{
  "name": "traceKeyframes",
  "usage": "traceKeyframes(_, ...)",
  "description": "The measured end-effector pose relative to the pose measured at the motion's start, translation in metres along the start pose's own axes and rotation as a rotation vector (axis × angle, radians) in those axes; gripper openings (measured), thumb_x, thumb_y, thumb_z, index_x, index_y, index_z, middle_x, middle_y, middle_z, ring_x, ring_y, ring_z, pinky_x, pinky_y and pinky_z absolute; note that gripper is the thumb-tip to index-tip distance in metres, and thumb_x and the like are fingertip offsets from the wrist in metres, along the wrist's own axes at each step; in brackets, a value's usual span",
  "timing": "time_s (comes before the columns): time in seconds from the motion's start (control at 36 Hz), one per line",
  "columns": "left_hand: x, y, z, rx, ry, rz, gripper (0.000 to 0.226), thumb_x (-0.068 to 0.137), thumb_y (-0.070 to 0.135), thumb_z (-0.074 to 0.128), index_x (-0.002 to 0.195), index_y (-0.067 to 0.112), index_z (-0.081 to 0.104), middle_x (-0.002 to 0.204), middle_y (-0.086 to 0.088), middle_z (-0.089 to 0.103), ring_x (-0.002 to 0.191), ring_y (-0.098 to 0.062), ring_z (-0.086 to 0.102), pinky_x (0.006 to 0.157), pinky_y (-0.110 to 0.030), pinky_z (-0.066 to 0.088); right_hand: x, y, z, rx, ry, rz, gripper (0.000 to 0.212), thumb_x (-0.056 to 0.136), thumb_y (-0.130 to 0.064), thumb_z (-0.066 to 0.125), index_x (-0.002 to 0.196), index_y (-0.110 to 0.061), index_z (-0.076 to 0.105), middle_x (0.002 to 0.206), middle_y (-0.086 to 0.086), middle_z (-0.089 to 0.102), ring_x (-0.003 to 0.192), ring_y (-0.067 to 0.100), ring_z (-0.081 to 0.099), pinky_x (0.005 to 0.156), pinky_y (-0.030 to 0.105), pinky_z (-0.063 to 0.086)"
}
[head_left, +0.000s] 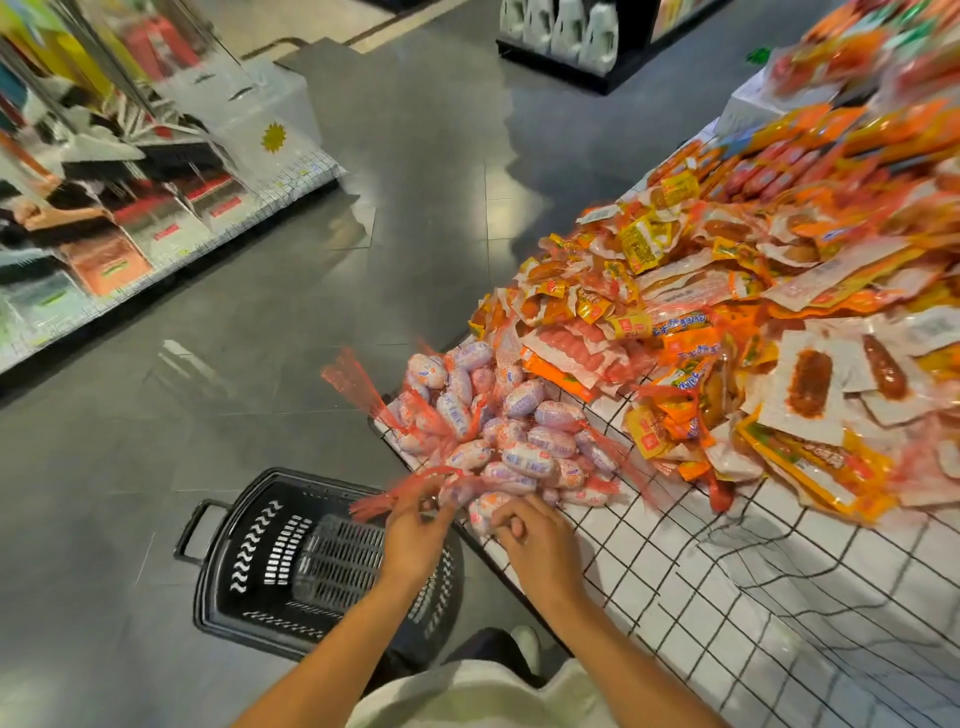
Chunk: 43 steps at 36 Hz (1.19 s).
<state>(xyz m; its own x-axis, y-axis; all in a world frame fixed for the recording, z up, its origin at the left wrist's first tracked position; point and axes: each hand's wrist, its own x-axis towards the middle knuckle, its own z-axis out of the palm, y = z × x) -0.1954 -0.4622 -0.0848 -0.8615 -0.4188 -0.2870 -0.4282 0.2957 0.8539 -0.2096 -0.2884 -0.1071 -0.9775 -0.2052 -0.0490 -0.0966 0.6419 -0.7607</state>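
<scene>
Pinched red mesh bag of pink-white sausages (482, 508) with left grip (415, 535); clamped right grip (540, 545) onto same bag.

L hand (415, 532) pinches net bag (483, 508), R hand (540, 545) beside, basket (244, 551) below

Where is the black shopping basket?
The black shopping basket sits on the floor, lower left in the head view, beneath the left hand, beside the wire-grid display table.
</scene>
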Motion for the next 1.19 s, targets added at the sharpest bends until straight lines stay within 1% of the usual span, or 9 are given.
traceKeyframes(0.14,0.008,0.001,0.008,0.019,0.004,0.005,0.038,0.089,0.018,0.076,0.124,0.009,0.066,0.112,-0.004,0.071,0.102,-0.017,0.066,0.089,-0.033,0.055,-0.008,0.003,-0.005,0.008,-0.047,0.009,0.021,0.086,-0.016,0.077,0.090,-0.034,0.067,0.085,-0.027,0.049,0.078,-0.004,0.051,0.063,0.015,0.047)
traceKeyframes(0.25,0.016,0.005,0.015,0.078,0.004,0.067,0.036,0.091,0.007,0.071,0.126,0.006,0.067,0.120,-0.011,0.062,0.106,-0.018,0.059,0.087,-0.012,0.044,-0.018,0.009,-0.012,0.085,-0.112,-0.010,0.027,0.090,-0.014,0.073,0.110,-0.032,0.069,0.105,-0.034,0.053,0.096,0.000,0.060,0.078,0.024,0.057)
traceKeyframes(0.39,0.017,0.006,0.019,0.100,-0.018,0.056,0.041,0.094,0.003,0.065,0.134,0.011,0.061,0.112,-0.013,0.052,0.099,-0.023,0.059,0.098,-0.034,0.048,-0.026,0.014,-0.021,0.139,-0.175,-0.003,0.040,0.093,-0.012,0.070,0.126,-0.033,0.066,0.126,-0.022,0.058,0.116,0.005,0.060,0.089,0.028,0.058)
traceKeyframes(0.58,0.004,0.001,-0.001,0.006,-0.125,0.080,0.052,0.093,-0.004,0.062,0.140,0.016,0.054,0.124,-0.006,0.064,0.112,-0.019,0.061,0.096,-0.035,0.052,-0.040,0.018,-0.031,0.126,-0.144,0.037,0.037,0.094,-0.015,0.070,0.129,-0.027,0.065,0.132,-0.015,0.060,0.121,0.007,0.058,0.102,0.030,0.050)
traceKeyframes(0.72,-0.008,-0.016,-0.023,0.064,-0.218,0.084,0.047,0.094,-0.002,0.061,0.138,0.015,0.054,0.135,-0.002,0.058,0.107,0.012,0.059,0.087,-0.007,0.048,-0.053,0.018,-0.031,0.085,-0.134,0.088,0.036,0.096,-0.017,0.068,0.130,-0.026,0.064,0.133,-0.015,0.060,0.130,0.006,0.052,0.109,0.031,0.043)
traceKeyframes(0.86,-0.013,-0.031,-0.051,0.152,-0.357,0.169,0.048,0.094,-0.001,0.064,0.137,0.018,0.054,0.136,-0.003,0.056,0.114,0.011,0.055,0.086,-0.001,0.041,-0.067,0.011,-0.021,0.057,-0.097,0.143,0.040,0.096,-0.017,0.067,0.134,-0.029,0.062,0.135,-0.018,0.058,0.129,0.003,0.051,0.110,0.026,0.042)
traceKeyframes(0.97,-0.011,-0.037,-0.079,0.283,-0.443,0.324,0.047,0.095,0.009,0.065,0.139,0.019,0.052,0.143,0.005,0.050,0.128,-0.012,0.052,0.101,-0.019,0.043,-0.080,-0.001,-0.008,0.062,-0.051,0.209,0.041,0.097,-0.019,0.066,0.136,-0.029,0.059,0.137,-0.016,0.058,0.130,0.005,0.052,0.110,0.030,0.044)
traceKeyframes(1.06,-0.009,-0.040,-0.098,0.339,-0.496,0.375,0.049,0.096,0.012,0.064,0.142,0.019,0.050,0.148,0.004,0.046,0.137,-0.015,0.044,0.108,-0.038,0.045,-0.093,-0.012,0.003,0.039,-0.041,0.269,0.039,0.099,-0.027,0.063,0.137,-0.030,0.056,0.139,-0.015,0.055,0.130,0.008,0.051,0.110,0.031,0.044)
traceKeyframes(1.19,-0.008,-0.054,-0.121,0.394,-0.566,0.453,0.050,0.096,0.015,0.063,0.145,0.017,0.049,0.153,-0.001,0.043,0.144,-0.018,0.035,0.120,-0.041,0.030,-0.125,-0.030,0.028,0.058,-0.048,0.364,0.041,0.099,-0.035,0.062,0.139,-0.035,0.054,0.141,-0.020,0.051,0.128,0.005,0.049,0.109,0.031,0.044)
